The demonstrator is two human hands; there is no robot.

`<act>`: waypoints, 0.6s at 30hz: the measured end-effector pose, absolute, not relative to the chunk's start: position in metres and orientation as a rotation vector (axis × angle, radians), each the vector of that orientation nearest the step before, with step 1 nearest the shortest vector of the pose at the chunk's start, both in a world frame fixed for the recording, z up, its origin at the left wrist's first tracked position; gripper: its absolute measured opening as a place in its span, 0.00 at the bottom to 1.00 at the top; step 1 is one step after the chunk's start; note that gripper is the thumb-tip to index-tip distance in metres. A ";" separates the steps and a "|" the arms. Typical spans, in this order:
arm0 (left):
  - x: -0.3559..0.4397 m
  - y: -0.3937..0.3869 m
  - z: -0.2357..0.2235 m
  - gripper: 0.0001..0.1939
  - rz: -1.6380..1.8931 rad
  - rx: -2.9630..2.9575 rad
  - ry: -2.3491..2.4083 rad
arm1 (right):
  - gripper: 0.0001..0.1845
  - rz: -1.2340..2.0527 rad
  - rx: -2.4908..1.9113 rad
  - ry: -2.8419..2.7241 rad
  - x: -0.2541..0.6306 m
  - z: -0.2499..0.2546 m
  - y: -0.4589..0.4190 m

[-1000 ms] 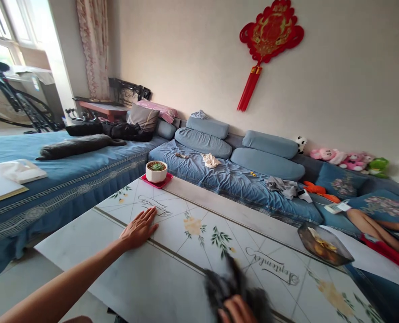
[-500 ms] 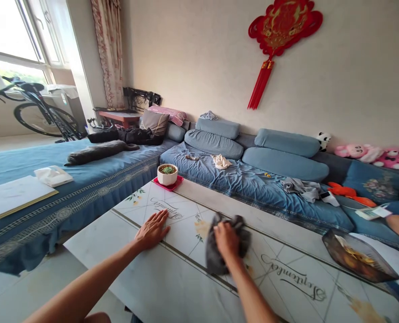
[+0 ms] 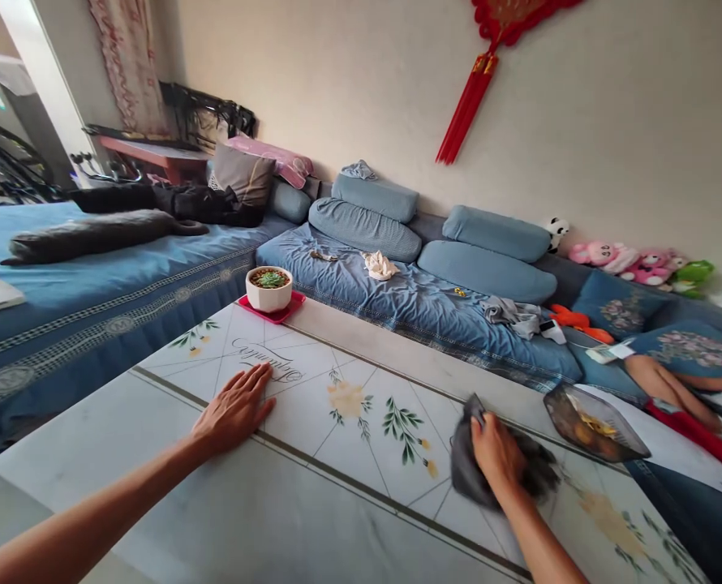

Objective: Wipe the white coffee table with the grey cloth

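Note:
My left hand [image 3: 236,410] lies flat on the marble-look tabletop [image 3: 312,519], fingers spread, just below a printed script. My right hand [image 3: 495,454] presses down on a crumpled grey cloth [image 3: 467,470], gripping it against the table. The cloth bunches out on both sides of that hand, near the table's far edge. A dark glass dish [image 3: 592,422] holding yellow-brown items stands just to the right of the cloth, apart from it. A potted succulent [image 3: 268,288] sits on a red coaster [image 3: 294,307] at the table's far corner.
A blue sofa [image 3: 410,304] with cushions, loose clothes and plush toys runs along the far side. A blue-covered bed [image 3: 93,300] lies to the left. Another person's bare legs [image 3: 665,381] stretch out at the right, beyond the table.
My right hand has slid the grey cloth rightward along the table. My left hand stays in place on the tabletop. The view has swung, shifting the room leftward and upward.

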State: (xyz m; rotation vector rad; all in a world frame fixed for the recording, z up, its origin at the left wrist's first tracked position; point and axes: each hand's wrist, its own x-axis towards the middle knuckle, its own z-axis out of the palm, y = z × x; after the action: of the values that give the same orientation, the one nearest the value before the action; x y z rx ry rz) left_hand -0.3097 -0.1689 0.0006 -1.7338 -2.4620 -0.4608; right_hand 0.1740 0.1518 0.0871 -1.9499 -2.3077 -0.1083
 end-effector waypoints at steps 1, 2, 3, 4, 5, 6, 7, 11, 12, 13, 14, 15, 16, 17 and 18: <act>-0.309 -0.169 0.002 0.42 -0.447 -1.734 -2.465 | 0.18 -0.093 -1.971 -2.311 0.134 0.105 0.162; -0.309 -0.169 0.004 0.42 -0.439 -1.729 -2.466 | 0.20 -0.072 -1.927 -2.338 0.091 0.118 0.165; -0.309 -0.169 0.004 0.41 -0.437 -1.720 -2.466 | 0.21 -0.045 -1.836 -2.391 0.048 0.126 0.160; -0.309 -0.169 0.005 0.41 -0.440 -1.709 -2.463 | 0.22 -0.011 -1.713 -2.464 0.007 0.130 0.148; -0.310 -0.169 0.005 0.41 -0.446 -1.700 -2.458 | 0.21 0.027 -1.561 -2.548 -0.029 0.130 0.130; -0.311 -0.170 0.003 0.40 -0.453 -1.696 -2.452 | 0.20 0.070 -1.404 -2.633 -0.059 0.126 0.106; -0.312 -0.170 0.001 0.40 -0.460 -1.696 -2.446 | 0.17 0.108 -1.246 -2.709 -0.080 0.118 0.078; -0.319 -0.170 -0.012 0.41 -0.481 -1.716 -2.417 | 0.12 0.200 -0.667 -2.893 -0.060 0.052 -0.027; -0.320 -0.170 -0.016 0.41 -0.488 -1.718 -2.411 | 0.12 0.212 -0.504 -2.891 -0.027 0.031 -0.042; -0.321 -0.171 -0.018 0.41 -0.492 -1.718 -2.408 | 0.13 0.223 -0.372 -2.848 0.013 0.013 -0.049; -0.321 -0.171 -0.019 0.41 -0.492 -1.717 -2.411 | 0.15 0.236 -0.314 -2.791 0.058 -0.001 -0.047; -0.320 -0.172 -0.018 0.41 -0.486 -1.716 -2.419 | 0.17 0.264 -0.247 -2.759 0.105 -0.010 -0.036; -0.318 -0.174 -0.015 0.41 -0.473 -1.714 -2.437 | 0.19 0.271 -0.324 -2.712 0.149 -0.014 -0.014; -0.315 -0.175 -0.011 0.40 -0.455 -1.712 -2.464 | 0.21 0.240 -0.506 -2.623 0.186 -0.014 0.018; -0.311 -0.175 -0.006 0.40 -0.433 -1.714 -2.497 | 0.24 0.186 -0.707 -2.513 0.213 -0.011 0.059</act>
State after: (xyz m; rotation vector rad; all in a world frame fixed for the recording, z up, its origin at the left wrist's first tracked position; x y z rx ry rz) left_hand -0.3112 -0.1752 -0.0056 -1.7143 -2.4972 -0.4331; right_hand 0.2129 0.0586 -0.0109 -0.7070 -2.5130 0.1864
